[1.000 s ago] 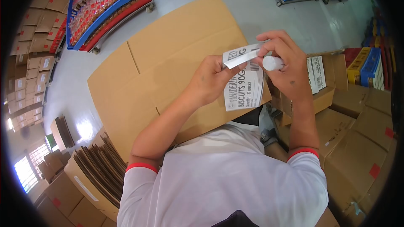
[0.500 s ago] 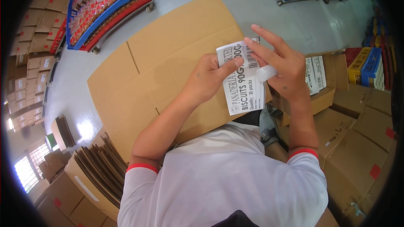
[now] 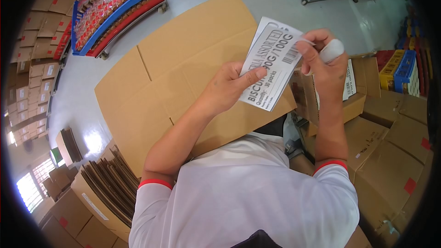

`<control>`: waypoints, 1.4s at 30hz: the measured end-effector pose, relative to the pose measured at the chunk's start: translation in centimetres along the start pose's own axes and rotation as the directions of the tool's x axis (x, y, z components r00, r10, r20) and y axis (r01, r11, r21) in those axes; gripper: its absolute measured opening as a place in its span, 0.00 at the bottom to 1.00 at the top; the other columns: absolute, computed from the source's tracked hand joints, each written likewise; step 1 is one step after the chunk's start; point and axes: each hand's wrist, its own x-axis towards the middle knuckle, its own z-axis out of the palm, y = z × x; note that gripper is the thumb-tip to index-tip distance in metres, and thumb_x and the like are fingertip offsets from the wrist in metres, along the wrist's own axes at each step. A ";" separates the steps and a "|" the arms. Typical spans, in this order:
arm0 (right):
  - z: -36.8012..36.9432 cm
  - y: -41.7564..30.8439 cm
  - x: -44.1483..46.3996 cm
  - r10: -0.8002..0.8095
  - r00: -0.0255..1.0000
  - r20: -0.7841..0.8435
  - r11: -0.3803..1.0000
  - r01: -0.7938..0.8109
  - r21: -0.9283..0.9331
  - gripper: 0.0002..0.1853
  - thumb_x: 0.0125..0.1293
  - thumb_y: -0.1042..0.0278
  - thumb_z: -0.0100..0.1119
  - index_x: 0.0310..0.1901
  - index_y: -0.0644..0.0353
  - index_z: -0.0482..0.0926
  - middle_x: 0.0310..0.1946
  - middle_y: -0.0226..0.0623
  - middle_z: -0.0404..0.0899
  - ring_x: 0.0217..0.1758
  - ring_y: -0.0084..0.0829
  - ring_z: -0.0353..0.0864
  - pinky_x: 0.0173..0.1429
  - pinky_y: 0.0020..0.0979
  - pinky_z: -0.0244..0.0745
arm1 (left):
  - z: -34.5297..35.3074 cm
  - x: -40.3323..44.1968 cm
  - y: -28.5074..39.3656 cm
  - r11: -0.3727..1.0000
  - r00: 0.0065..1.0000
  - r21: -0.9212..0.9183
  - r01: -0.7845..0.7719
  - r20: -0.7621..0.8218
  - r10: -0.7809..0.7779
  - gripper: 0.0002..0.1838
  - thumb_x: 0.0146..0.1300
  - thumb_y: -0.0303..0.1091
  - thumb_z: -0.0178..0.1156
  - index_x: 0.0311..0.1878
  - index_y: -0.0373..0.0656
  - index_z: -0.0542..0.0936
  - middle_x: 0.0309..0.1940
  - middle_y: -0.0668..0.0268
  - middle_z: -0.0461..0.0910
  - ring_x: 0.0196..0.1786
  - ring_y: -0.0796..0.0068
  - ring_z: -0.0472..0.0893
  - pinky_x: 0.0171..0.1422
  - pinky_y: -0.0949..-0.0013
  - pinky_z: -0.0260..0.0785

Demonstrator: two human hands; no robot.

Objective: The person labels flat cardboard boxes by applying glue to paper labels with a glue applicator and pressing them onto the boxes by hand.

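My left hand [image 3: 234, 85] grips a small stack of printed paper labels [image 3: 275, 71], thumb on top, above a flattened cardboard box [image 3: 197, 57]. The front label bears large text about biscuits and a barcode. At the stack's upper right corner, my right hand [image 3: 326, 64] pinches the edge of a label between thumb and finger. A white, round-ended cylinder [image 3: 331, 50] is also tucked in that hand; its exact kind does not show. Behind the front label, part of another sheet sticks out.
A blue crate [image 3: 115, 14] of wrapped baked goods stands on a wheeled base at the far left. Upright folded cardboard sheets [image 3: 103, 188] are at the lower left. An open carton [image 3: 367, 78] and closed boxes [image 3: 390, 165] lie on the right, near coloured crates [image 3: 399, 71].
The labels have tilted clockwise and risen slightly, with sheets now fanned apart. My right hand has moved right and its extended fingers have curled in to pinch the label's corner.
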 end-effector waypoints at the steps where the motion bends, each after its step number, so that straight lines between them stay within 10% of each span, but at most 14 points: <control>1: -0.2 0.1 0.0 0.001 1.000 -0.002 1.000 -0.001 -0.001 0.04 0.68 0.76 0.73 0.41 0.63 0.85 0.28 0.28 0.84 0.26 0.16 0.75 0.29 0.22 0.68 | 0.0 0.0 0.0 1.000 1.000 0.000 0.001 0.002 -0.001 0.19 0.80 0.44 0.62 0.59 0.36 0.84 0.47 0.65 0.89 0.46 0.80 0.87 0.51 0.72 0.79; 7: -0.5 0.9 -1.0 0.125 0.990 0.068 0.991 -0.122 -0.056 0.07 0.65 0.76 0.76 0.42 0.64 0.87 0.30 0.28 0.85 0.25 0.13 0.74 0.28 0.19 0.66 | 0.2 0.1 0.0 1.000 0.992 -0.011 0.012 -0.124 -0.013 0.22 0.82 0.45 0.57 0.65 0.35 0.81 0.50 0.63 0.89 0.49 0.78 0.87 0.55 0.71 0.79; 9: -0.4 1.0 -1.3 0.139 0.977 0.160 0.990 -0.135 -0.035 0.06 0.64 0.77 0.76 0.40 0.65 0.88 0.29 0.27 0.85 0.25 0.13 0.74 0.29 0.20 0.67 | 0.3 0.4 0.6 0.836 0.995 -0.548 0.006 -0.079 -0.059 0.22 0.83 0.45 0.55 0.66 0.36 0.79 0.57 0.60 0.86 0.55 0.73 0.87 0.61 0.67 0.79; 16: -1.2 0.8 -1.5 0.118 0.978 0.175 0.990 -0.102 -0.098 0.07 0.65 0.73 0.77 0.39 0.66 0.88 0.28 0.27 0.83 0.25 0.16 0.75 0.30 0.23 0.68 | -0.9 0.7 -0.1 0.986 0.989 -0.163 -0.012 -0.145 -0.012 0.22 0.83 0.43 0.54 0.69 0.38 0.74 0.63 0.59 0.82 0.60 0.68 0.85 0.68 0.58 0.77; 18: -3.6 0.7 -1.0 -0.030 0.964 -0.265 0.993 0.000 -0.114 0.12 0.67 0.70 0.74 0.46 0.70 0.86 0.29 0.29 0.83 0.24 0.19 0.75 0.29 0.24 0.68 | -1.5 0.7 1.9 0.871 0.834 -0.301 -0.388 -0.517 0.193 0.20 0.83 0.41 0.54 0.67 0.37 0.76 0.59 0.61 0.85 0.58 0.70 0.86 0.65 0.61 0.79; 21: -7.7 0.1 -0.7 -0.091 0.973 -0.213 0.988 0.115 0.104 0.17 0.68 0.67 0.72 0.50 0.73 0.83 0.34 0.35 0.85 0.23 0.20 0.75 0.27 0.24 0.67 | -5.1 0.1 3.7 0.875 0.756 -0.059 -0.481 -0.533 0.380 0.18 0.82 0.38 0.56 0.66 0.37 0.76 0.57 0.62 0.86 0.58 0.72 0.86 0.63 0.64 0.80; 25: -5.5 -2.3 -1.5 0.141 0.934 0.328 0.960 -0.210 0.186 0.18 0.62 0.67 0.75 0.47 0.71 0.84 0.53 0.49 0.87 0.30 0.20 0.79 0.32 0.23 0.70 | -2.3 0.9 2.8 0.848 0.770 -0.076 -0.525 -0.467 0.435 0.15 0.81 0.34 0.59 0.63 0.37 0.79 0.57 0.62 0.86 0.59 0.73 0.86 0.64 0.65 0.80; 29: -4.4 -2.1 -1.2 -0.126 0.885 0.449 0.979 0.039 0.198 0.16 0.62 0.70 0.75 0.45 0.74 0.85 0.59 0.52 0.85 0.32 0.19 0.79 0.34 0.22 0.72 | 0.5 2.0 2.4 0.849 0.781 0.033 -0.527 -0.377 0.499 0.13 0.81 0.34 0.59 0.60 0.36 0.82 0.57 0.62 0.85 0.58 0.72 0.85 0.63 0.66 0.80; 32: -4.6 -3.8 -1.7 -0.192 0.858 0.476 0.980 0.141 0.141 0.10 0.62 0.74 0.74 0.40 0.74 0.86 0.60 0.52 0.84 0.33 0.21 0.81 0.35 0.22 0.74 | 2.2 1.5 2.1 0.855 0.812 0.040 -0.517 -0.291 0.505 0.14 0.81 0.35 0.60 0.58 0.35 0.85 0.58 0.63 0.86 0.56 0.76 0.83 0.62 0.69 0.75; 38: -6.5 -4.9 -3.2 0.234 0.931 0.281 0.954 -0.163 -0.252 0.07 0.59 0.79 0.74 0.35 0.73 0.85 0.55 0.50 0.86 0.40 0.28 0.84 0.42 0.26 0.78 | 6.7 0.9 0.4 0.856 0.863 -0.186 -0.483 0.062 0.501 0.16 0.80 0.28 0.56 0.65 0.34 0.83 0.69 0.57 0.79 0.62 0.71 0.82 0.69 0.66 0.73; 42: -8.4 -4.9 -4.0 -0.043 0.954 0.298 0.984 0.091 -0.151 0.06 0.59 0.77 0.74 0.35 0.71 0.87 0.57 0.53 0.85 0.46 0.31 0.86 0.48 0.30 0.79 | 6.3 0.0 0.2 0.881 0.911 -0.249 -0.401 -0.005 0.413 0.18 0.79 0.29 0.60 0.66 0.34 0.82 0.74 0.51 0.74 0.70 0.65 0.78 0.71 0.62 0.73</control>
